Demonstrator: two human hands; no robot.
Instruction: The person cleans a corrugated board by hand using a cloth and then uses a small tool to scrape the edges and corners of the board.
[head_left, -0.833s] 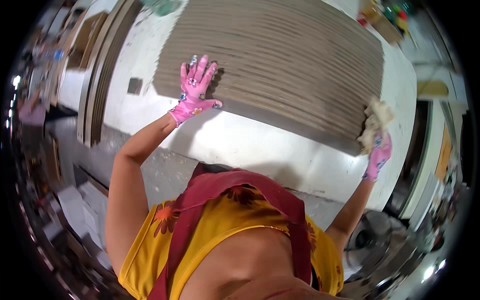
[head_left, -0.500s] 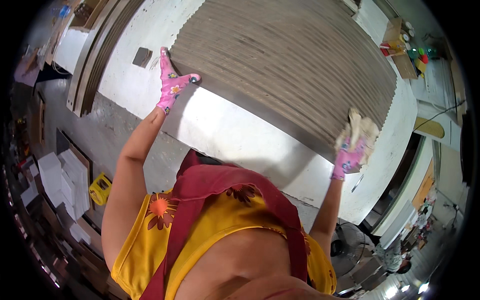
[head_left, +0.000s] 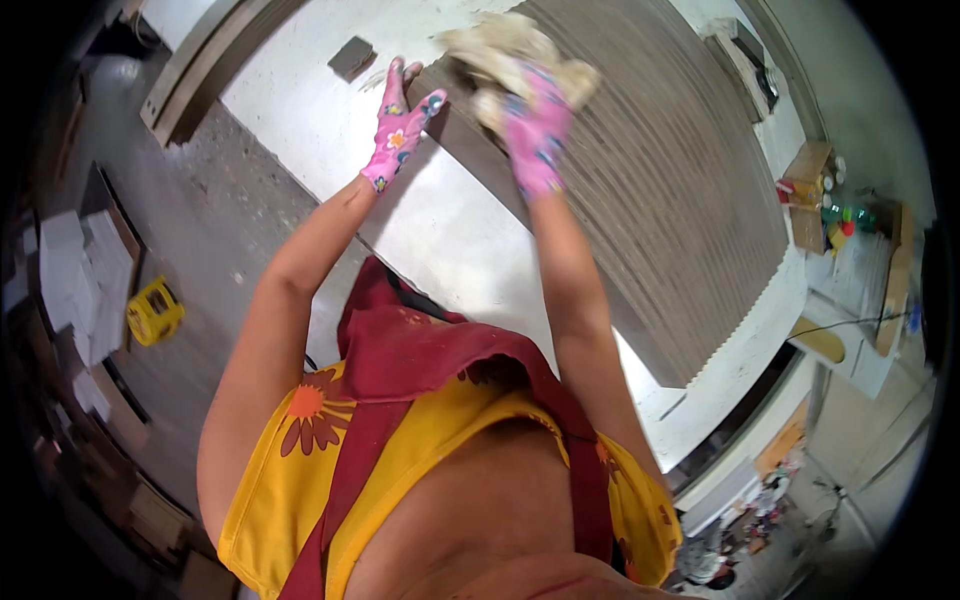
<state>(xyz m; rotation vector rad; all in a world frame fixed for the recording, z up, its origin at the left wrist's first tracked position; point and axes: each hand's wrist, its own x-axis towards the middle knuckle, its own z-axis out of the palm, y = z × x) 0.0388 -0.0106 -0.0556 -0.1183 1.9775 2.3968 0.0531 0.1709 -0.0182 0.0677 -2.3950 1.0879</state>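
Observation:
A wide stack of thin grey-brown strips (head_left: 640, 170) lies side by side on the white table (head_left: 460, 235). My left hand (head_left: 397, 125), in a pink flowered glove, rests at the near left corner of the strips with thumb and fingers spread apart. In a matching glove, my right hand (head_left: 537, 130) grips a crumpled cream cloth (head_left: 520, 55). The cloth lies against the left end of the strips, a short way right of my left hand. Motion blurs the right hand and the cloth a little.
A small dark block (head_left: 352, 58) sits on the table left of the strips. Long grey-brown boards (head_left: 205, 70) stand at the left edge. A cardboard box (head_left: 808, 195) with small items is at the far right. A yellow object (head_left: 155, 311) stands on the floor at left.
My right hand has swept the cloth from the right end of the strips to their left end. My left hand stays at the near left corner, fingers still spread. The view has shifted.

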